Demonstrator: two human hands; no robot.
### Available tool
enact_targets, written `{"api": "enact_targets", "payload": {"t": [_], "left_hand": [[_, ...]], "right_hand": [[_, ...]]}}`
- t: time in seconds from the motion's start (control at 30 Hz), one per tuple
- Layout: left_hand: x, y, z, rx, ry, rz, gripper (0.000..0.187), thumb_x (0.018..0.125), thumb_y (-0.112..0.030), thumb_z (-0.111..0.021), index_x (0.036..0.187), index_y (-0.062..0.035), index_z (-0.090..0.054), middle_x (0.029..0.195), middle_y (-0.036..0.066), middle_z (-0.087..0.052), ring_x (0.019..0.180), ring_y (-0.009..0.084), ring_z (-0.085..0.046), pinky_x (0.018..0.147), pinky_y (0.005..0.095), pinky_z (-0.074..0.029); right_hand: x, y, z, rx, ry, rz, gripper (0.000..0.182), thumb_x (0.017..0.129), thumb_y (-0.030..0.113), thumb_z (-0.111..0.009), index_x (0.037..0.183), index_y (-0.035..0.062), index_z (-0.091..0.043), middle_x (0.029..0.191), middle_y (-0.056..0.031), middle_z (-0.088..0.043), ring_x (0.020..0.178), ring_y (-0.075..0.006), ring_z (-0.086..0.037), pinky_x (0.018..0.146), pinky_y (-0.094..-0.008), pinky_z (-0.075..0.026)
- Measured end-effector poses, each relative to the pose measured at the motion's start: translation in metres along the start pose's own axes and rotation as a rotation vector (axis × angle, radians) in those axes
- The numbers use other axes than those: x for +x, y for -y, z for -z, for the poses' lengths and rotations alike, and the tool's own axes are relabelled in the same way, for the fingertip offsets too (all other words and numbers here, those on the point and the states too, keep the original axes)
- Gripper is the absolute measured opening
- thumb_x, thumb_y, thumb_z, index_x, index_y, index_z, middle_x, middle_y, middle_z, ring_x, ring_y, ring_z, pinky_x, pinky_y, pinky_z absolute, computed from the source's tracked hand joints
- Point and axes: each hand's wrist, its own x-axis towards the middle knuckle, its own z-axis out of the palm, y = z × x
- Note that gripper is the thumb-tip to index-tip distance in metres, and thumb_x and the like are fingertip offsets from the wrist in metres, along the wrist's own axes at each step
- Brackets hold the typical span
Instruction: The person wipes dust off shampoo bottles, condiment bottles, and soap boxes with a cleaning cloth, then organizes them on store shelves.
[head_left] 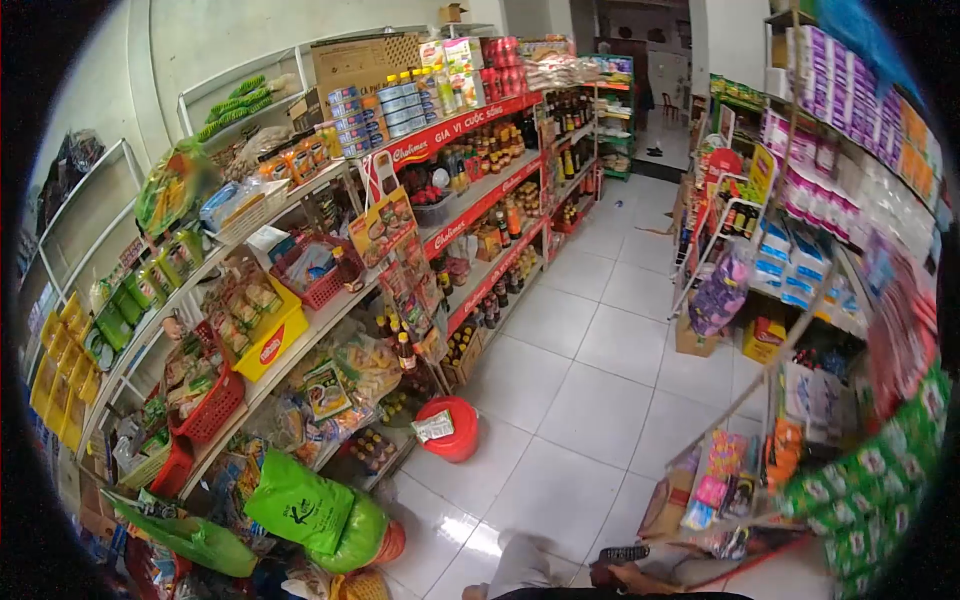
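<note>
At the bottom edge of the head view, my right hand (632, 577) is partly visible, its fingers around a dark ribbed object (622, 553) that is too small to name. A small patch of skin, seemingly my left hand (475, 592), shows left of the light grey trouser leg (520, 565); its fingers are cut off by the frame. Left of the legs, a bright green bag (305, 503) lies on a fuller green bag. A red bucket (452, 430) with a packet on its rim stands on the tiles.
Stocked shelves (470, 205) with bottles, jars and cans line the left side. Packed goods and a metal rack (715, 230) stand on the right. Green sachet strips (870, 500) hang at the lower right. White floor tiles (580, 390) lead to a doorway.
</note>
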Motion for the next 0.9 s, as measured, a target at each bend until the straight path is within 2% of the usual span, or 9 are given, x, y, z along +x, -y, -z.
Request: {"api": "enact_targets", "payload": {"t": [0.3,0.43,0.47,0.5,0.53,0.63,0.73,0.83,0.9], "left_hand": [[0.191,-0.11,0.114,0.172,0.038,0.1,0.033,0.075,-0.033,-0.046,0.067,-0.0045,-0.06,0.07,0.012,-0.061,0.065,0.0263,-0.059,0.063,0.0361,-0.047],[0.318,-0.18,0.17,0.266,-0.019,0.056,0.038,0.075,-0.038,-0.045,0.061,-0.0055,-0.06,0.066,0.012,-0.061,0.064,0.0285,-0.059,0.065,0.0378,-0.047],[0.357,-0.21,0.184,0.317,-0.045,0.011,0.04,0.075,-0.04,-0.045,0.06,-0.0058,-0.061,0.065,0.012,-0.061,0.064,0.0291,-0.059,0.065,0.0383,-0.047],[0.397,-0.227,0.191,0.572,-0.565,-0.555,0.022,0.075,-0.025,-0.051,0.058,-0.0119,-0.057,0.052,0.006,-0.054,0.048,0.0223,-0.054,0.042,0.0383,-0.043],[0.455,-0.26,0.201,0.844,-0.167,-0.45,0.036,0.073,-0.033,-0.044,0.079,-0.0024,-0.064,0.088,0.019,-0.061,0.089,0.033,-0.056,0.081,0.04,-0.043],[0.525,-0.363,0.25,0.244,-0.222,-0.24,0.031,0.072,-0.033,-0.049,0.075,-0.0047,-0.061,0.073,0.015,-0.061,0.069,0.0329,-0.058,0.064,0.0407,-0.047],[0.484,-0.536,0.31,0.252,-0.278,-0.187,0.037,0.073,-0.032,-0.042,0.078,-0.0012,-0.062,0.088,0.021,-0.059,0.085,0.0351,-0.056,0.079,0.0417,-0.043],[0.549,-0.582,0.303,0.318,-0.13,-0.241,0.037,0.072,-0.033,-0.044,0.081,-0.0016,-0.062,0.093,0.021,-0.058,0.087,0.0371,-0.055,0.08,0.0415,-0.043],[0.635,-0.549,0.265,0.417,-0.092,-0.473,0.036,0.073,-0.032,-0.043,0.081,-0.0024,-0.061,0.094,0.019,-0.058,0.085,0.0373,-0.055,0.079,0.0425,-0.043]], "right_hand": [[0.149,0.14,0.085,-0.022,-0.197,-0.083,0.047,0.075,0.045,-0.055,0.082,-0.0007,-0.06,0.067,-0.0099,-0.057,0.062,-0.0193,-0.056,0.054,-0.0318,-0.046],[0.184,0.198,0.123,0.044,-0.292,-0.124,0.044,0.075,0.043,-0.055,0.085,0.0003,-0.059,0.07,-0.0097,-0.057,0.064,-0.0186,-0.056,0.055,-0.0315,-0.046],[0.194,0.212,0.134,0.054,-0.312,-0.125,0.043,0.075,0.042,-0.055,0.086,0.0006,-0.059,0.071,-0.0096,-0.058,0.064,-0.0185,-0.057,0.055,-0.0314,-0.046],[0.205,0.226,0.144,0.075,-0.33,-0.133,0.042,0.076,0.041,-0.055,0.087,0.0008,-0.059,0.072,-0.0096,-0.058,0.065,-0.0183,-0.057,0.056,-0.0314,-0.046],[0.216,0.237,0.154,0.093,-0.344,-0.141,0.041,0.076,0.041,-0.055,0.088,0.0011,-0.059,0.073,-0.0096,-0.058,0.066,-0.0182,-0.057,0.056,-0.0313,-0.046],[0.26,0.271,0.184,0.13,-0.367,-0.16,0.039,0.076,0.039,-0.055,0.09,0.0019,-0.059,0.075,-0.0094,-0.058,0.067,-0.0177,-0.057,0.057,-0.0311,-0.047],[0.317,0.31,0.226,0.141,-0.37,-0.171,0.038,0.076,0.036,-0.055,0.093,0.0026,-0.059,0.077,-0.0093,-0.058,0.069,-0.0172,-0.057,0.058,-0.0309,-0.047],[0.381,0.349,0.274,0.117,-0.357,-0.174,0.036,0.077,0.034,-0.055,0.095,0.0034,-0.059,0.079,-0.0092,-0.058,0.071,-0.0167,-0.057,0.058,-0.0307,-0.047],[0.425,0.378,0.305,0.082,-0.334,-0.164,0.035,0.077,0.033,-0.055,0.097,0.0039,-0.058,0.081,-0.0091,-0.059,0.072,-0.0164,-0.057,0.059,-0.0305,-0.047]]}}
